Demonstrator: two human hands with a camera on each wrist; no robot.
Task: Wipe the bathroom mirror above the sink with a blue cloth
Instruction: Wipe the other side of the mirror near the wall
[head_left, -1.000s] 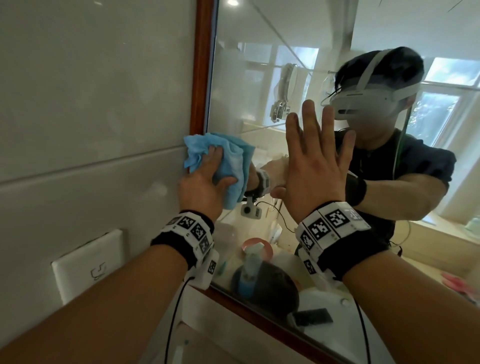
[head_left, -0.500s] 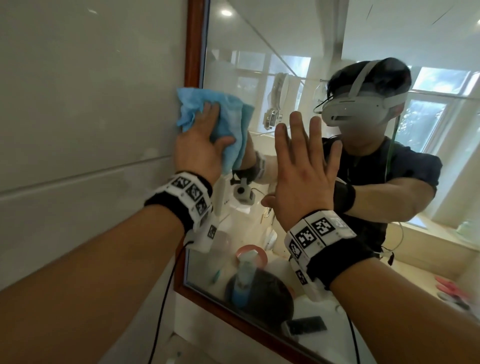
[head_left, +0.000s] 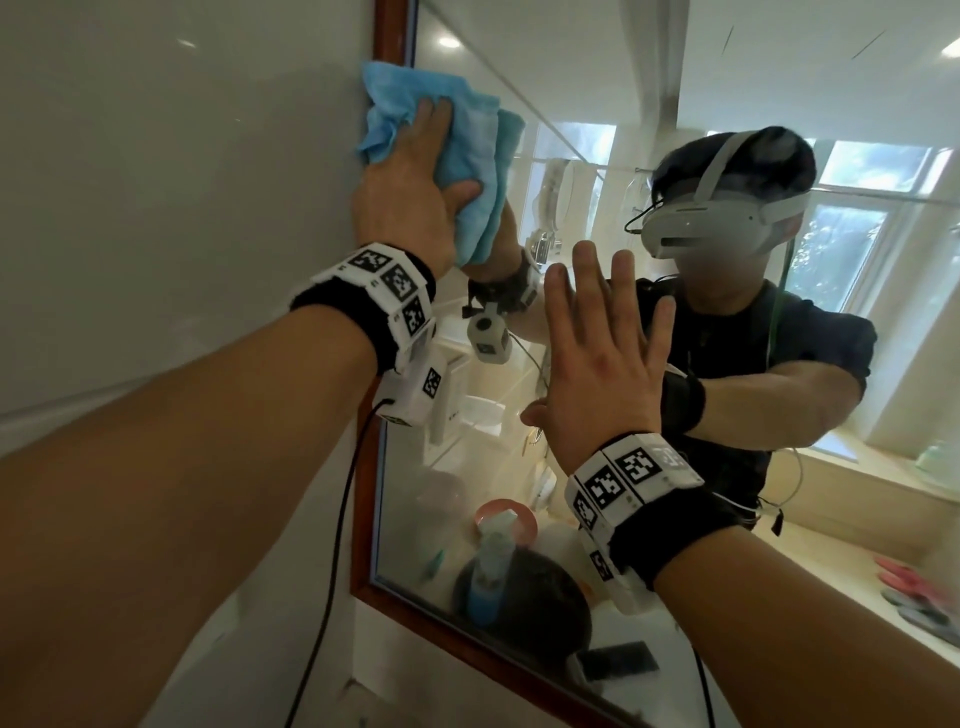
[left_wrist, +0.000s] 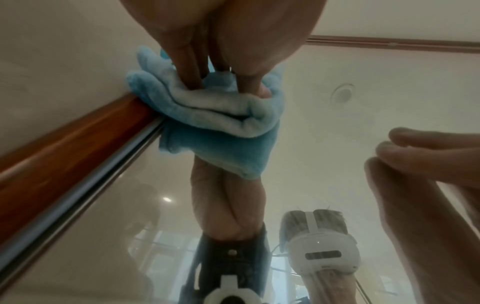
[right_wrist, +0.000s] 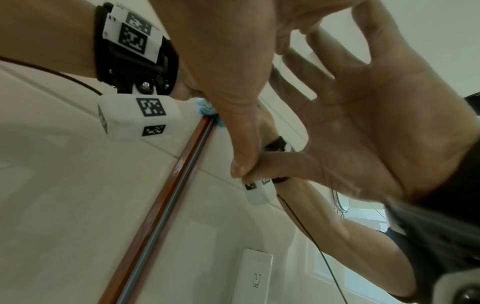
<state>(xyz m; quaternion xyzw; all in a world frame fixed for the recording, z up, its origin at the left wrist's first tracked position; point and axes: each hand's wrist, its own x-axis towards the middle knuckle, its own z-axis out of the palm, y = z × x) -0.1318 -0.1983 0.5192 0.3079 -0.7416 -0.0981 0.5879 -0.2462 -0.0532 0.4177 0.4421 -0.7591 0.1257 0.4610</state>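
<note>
Fingers of my left hand lie nearly straight on the folded light-blue microfibre cloth, pressing it flat against the glass of the wood-framed bathroom mirror, while my thumb hooks round the cloth's right edge. The cloth's long axis runs roughly up and down the glass, its folded layers hanging below my thumb and its upper corner pointing toward the reddish-brown wooden frame. Leftward of my fingertips the cloth overlaps that frame and touches the pale glossy wall tile. From the left wrist view the cloth is bunched in thick folds under my fingers, right at the frame's edge.

To the right of and lower than the cloth hand, my right hand is spread, fingers straight and close together, holding nothing, palm facing the glass. In the right wrist view its thumb meets its own reflection, so it touches the mirror.
</note>
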